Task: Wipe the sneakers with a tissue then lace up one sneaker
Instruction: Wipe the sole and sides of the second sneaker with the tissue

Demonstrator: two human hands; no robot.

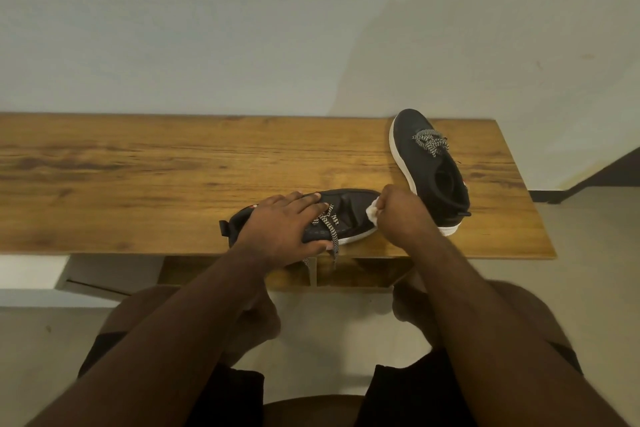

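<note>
The near sneaker (313, 218), lying at the table's (138, 166) 6 o'clock edge, is pressed down by the left hand (280, 225), fingers spread flat over its collar and laces. A crumpled white tissue (372, 213) is gripped in the fisted right hand (403, 215) against the toe. Wiping is judged under way; lacing is not begun. The second sneaker (429, 166) stands at 2 o'clock. Uppers are dark knit, soles white rubber, laces flat and chequered, the tabletop smooth wood grain.
</note>
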